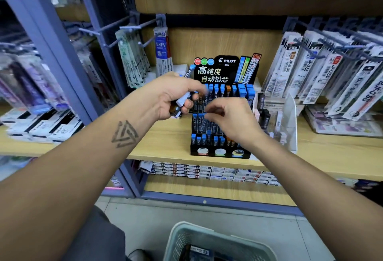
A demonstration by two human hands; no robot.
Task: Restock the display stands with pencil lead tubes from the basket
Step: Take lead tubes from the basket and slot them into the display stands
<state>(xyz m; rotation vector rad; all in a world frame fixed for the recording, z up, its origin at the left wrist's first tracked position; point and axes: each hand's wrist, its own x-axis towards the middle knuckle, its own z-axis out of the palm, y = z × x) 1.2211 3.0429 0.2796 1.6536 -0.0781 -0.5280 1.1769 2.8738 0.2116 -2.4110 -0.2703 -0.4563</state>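
A black tiered display stand (220,153) sits on the wooden shelf, its rows filled with blue-capped and a few orange-capped lead tubes (244,92). My left hand (176,94) hovers in front of the stand's upper left and grips a bundle of lead tubes (182,103), one sticking up past my knuckles. My right hand (232,117) is over the middle row, fingertips pinching a blue-capped tube (205,115) there. The grey basket (180,238) stands on the floor below, with dark packs inside.
The wooden shelf (165,144) carries boxed refills at left. Hanging refill packs (331,78) crowd the right on pegs, and more hang at left. A clear acrylic holder (290,124) stands right of the stand. Stacked small boxes (207,171) fill the lower shelf.
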